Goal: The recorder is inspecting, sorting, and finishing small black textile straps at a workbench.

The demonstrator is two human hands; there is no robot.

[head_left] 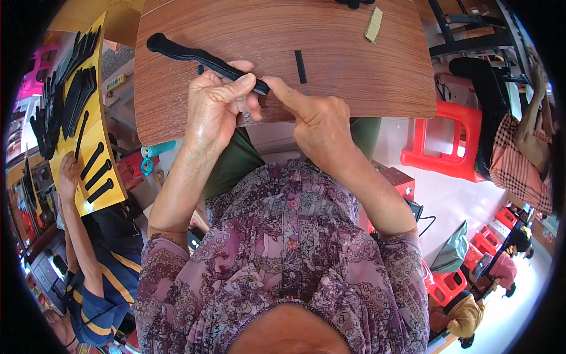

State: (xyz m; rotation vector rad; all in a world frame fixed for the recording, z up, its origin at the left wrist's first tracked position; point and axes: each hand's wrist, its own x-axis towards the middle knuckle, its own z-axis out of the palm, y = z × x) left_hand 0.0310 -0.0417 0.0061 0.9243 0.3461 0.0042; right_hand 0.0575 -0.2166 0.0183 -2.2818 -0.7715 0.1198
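My left hand (pixel 218 103) holds a long black fabric strap (pixel 194 54) above the wooden table (pixel 377 76), thumb on top and fingers beneath. The strap's wide rounded end points to the far left, and its narrower end comes out past my left thumb. At that narrow end, the stretched index fingertip of my right hand (pixel 321 118) touches or nearly touches it. The other right fingers are curled and partly hidden, with nothing visible in them. A short, thin black strip (pixel 300 66) lies flat on the table, right of the strap.
A beige piece (pixel 373 25) and a black item (pixel 354 2) lie at the table's far right. On the left, a co-worker's hand (pixel 68 171) reaches onto a yellow board (pixel 109 197) bearing several black straps (pixel 79 97). A red stool (pixel 436 150) stands close by the table's right corner.
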